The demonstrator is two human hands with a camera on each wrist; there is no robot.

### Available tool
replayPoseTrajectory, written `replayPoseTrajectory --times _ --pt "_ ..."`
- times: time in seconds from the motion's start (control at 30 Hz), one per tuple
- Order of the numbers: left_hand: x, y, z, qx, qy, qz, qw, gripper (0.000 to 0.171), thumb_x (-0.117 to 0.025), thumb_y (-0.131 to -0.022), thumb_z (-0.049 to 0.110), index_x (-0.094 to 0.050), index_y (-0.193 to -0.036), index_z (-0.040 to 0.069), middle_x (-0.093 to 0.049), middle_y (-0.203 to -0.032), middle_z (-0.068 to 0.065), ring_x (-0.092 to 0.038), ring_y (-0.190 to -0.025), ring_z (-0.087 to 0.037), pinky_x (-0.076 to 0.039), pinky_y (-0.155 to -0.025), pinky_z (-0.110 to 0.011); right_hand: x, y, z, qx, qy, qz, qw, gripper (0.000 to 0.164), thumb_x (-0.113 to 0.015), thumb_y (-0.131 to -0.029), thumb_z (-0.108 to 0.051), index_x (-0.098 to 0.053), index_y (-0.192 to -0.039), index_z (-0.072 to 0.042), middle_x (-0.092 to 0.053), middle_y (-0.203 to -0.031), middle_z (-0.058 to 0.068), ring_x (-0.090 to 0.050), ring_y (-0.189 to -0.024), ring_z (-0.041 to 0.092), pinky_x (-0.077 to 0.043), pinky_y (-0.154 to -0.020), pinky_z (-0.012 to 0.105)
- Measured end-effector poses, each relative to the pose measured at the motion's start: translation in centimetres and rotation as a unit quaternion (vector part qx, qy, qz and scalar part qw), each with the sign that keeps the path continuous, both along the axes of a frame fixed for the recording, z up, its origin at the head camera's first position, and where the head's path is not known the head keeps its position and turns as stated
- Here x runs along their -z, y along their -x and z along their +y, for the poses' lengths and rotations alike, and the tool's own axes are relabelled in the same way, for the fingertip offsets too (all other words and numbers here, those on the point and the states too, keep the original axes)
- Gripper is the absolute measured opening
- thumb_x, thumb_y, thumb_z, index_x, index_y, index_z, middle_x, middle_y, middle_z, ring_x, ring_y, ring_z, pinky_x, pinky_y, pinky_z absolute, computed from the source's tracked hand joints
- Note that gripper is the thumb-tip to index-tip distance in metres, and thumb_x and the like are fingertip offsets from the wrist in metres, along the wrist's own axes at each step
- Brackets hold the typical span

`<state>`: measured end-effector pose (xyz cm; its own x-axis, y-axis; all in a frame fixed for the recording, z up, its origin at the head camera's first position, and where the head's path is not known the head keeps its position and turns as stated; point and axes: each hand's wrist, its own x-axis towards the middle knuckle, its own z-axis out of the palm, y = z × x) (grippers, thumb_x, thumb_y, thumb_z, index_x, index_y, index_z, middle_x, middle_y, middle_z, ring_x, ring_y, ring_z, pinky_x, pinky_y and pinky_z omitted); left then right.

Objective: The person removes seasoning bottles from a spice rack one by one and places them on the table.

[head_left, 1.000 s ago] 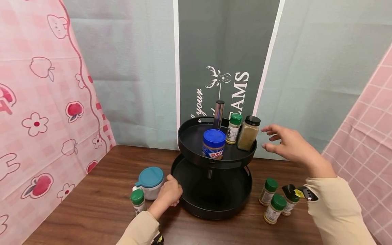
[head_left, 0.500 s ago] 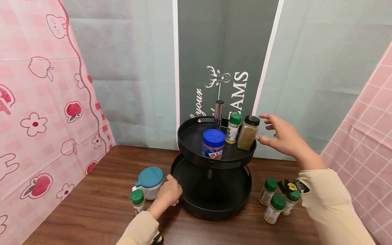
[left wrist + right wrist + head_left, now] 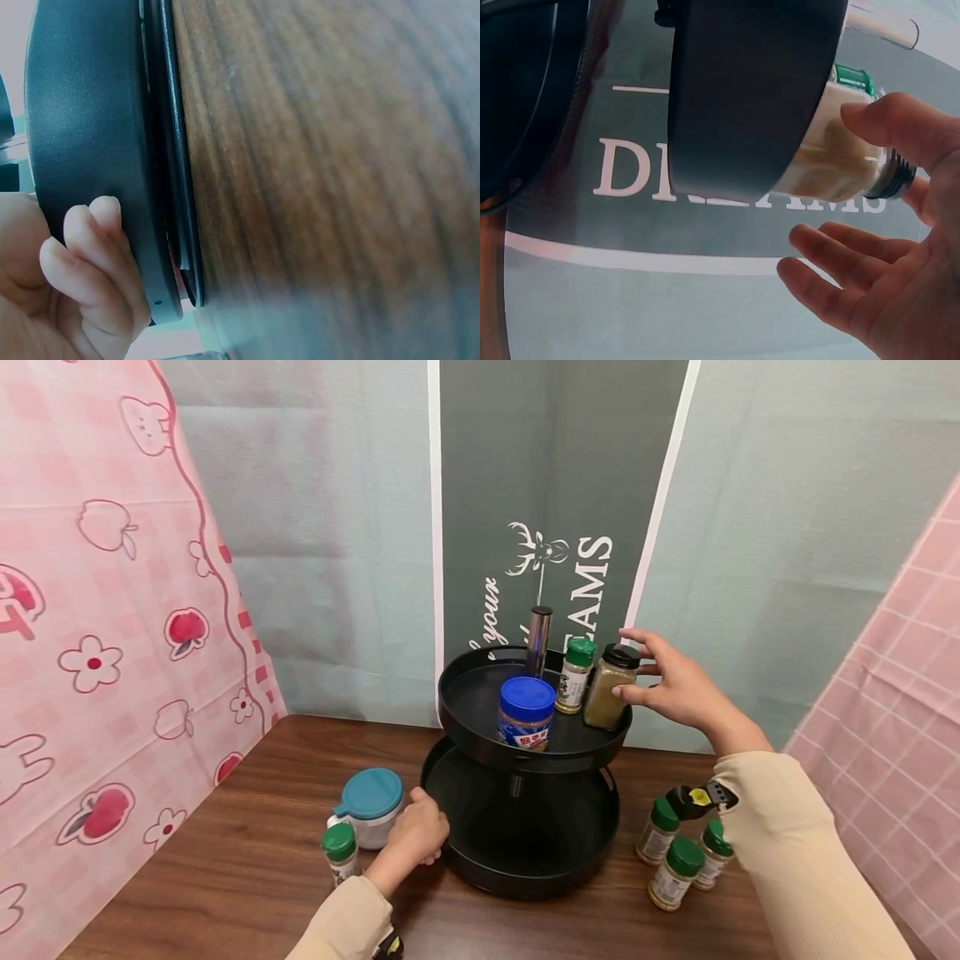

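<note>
A black two-tier rotating tray [image 3: 528, 881] stands on the table. At the left side of its lower tier, my left hand [image 3: 417, 832] grips the edge, with fingers curled against the outer wall [image 3: 90, 120] in the left wrist view. Around a square glass jar [image 3: 609, 693] of greenish-brown powder with a black lid, on the upper tier's right side, my right hand [image 3: 678, 685] is spread. Its thumb [image 3: 889, 124] overlaps the jar; whether it touches cannot be told. The other fingers extend behind or below, apart from the glass.
Also on the upper tier are a green-capped shaker [image 3: 573, 677] and a blue-lidded jar [image 3: 527, 714], near the metal post [image 3: 537, 643]. A teal-lidded canister [image 3: 371, 806] and another green-capped shaker [image 3: 341, 852] stand left. Three green-capped bottles [image 3: 672, 877] stand right, below the right forearm.
My right hand has moved left, from beside the black-lidded jar to around it. The left hand has stayed at the lower tier's edge, and the tray has not visibly turned.
</note>
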<state>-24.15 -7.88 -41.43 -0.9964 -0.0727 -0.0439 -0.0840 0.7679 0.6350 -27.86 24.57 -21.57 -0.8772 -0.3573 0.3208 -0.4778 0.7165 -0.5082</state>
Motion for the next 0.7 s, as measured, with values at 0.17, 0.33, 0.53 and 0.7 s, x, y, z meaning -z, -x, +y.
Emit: replayPoseTrajectory --times 0.17,0.33,0.53,0.7 --pt "0.0 0.0 0.1 0.0 0.0 0.002 1.0 0.029 -0.049 -0.087 0.013 -0.036 -0.104 -0.007 -0.05 -0.041 -0.003 -0.049 -0.032 -0.016 -0.041 -0.037 -0.032 0.2 0.6 -0.3 -0.005 0.013 0.004 1.0 0.078 -0.068 -0.085 -0.022 -0.022 -0.147 -0.013 -0.024 -0.144 0.026 -0.036 -0.121 0.05 -0.039 -0.087 0.059" --pt "-0.2 0.0 0.1 0.0 0.0 0.004 1.0 0.029 -0.049 -0.088 0.013 -0.036 -0.105 -0.007 -0.05 -0.041 -0.003 -0.049 -0.032 -0.016 -0.041 -0.037 -0.032 1.0 1.5 0.0 -0.048 0.07 -0.015 0.996 0.069 -0.066 -0.086 -0.013 -0.027 -0.143 -0.008 -0.039 -0.133 0.022 -0.046 -0.113 0.042 -0.043 -0.085 0.047" --pt "0.1 0.0 0.1 0.007 -0.009 0.005 0.9999 0.032 -0.048 -0.087 0.012 -0.035 -0.107 -0.008 -0.051 -0.043 -0.004 -0.05 -0.033 -0.017 -0.042 -0.037 -0.032 1.8 1.9 0.3 -0.072 0.126 -0.039 0.989 0.063 -0.064 -0.087 -0.008 -0.029 -0.139 -0.007 -0.051 -0.114 0.021 -0.055 -0.095 0.021 -0.047 -0.074 0.027" --pt "0.1 -0.1 0.0 0.004 -0.008 0.013 0.9999 0.029 -0.049 -0.086 0.011 -0.036 -0.104 -0.007 -0.05 -0.041 -0.003 -0.049 -0.032 -0.016 -0.041 -0.037 -0.032 2.0 2.0 0.1 -0.075 0.127 -0.03 0.989 0.062 -0.064 -0.087 -0.007 -0.03 -0.138 -0.006 -0.051 -0.111 0.022 -0.055 -0.092 0.021 -0.047 -0.072 0.028"
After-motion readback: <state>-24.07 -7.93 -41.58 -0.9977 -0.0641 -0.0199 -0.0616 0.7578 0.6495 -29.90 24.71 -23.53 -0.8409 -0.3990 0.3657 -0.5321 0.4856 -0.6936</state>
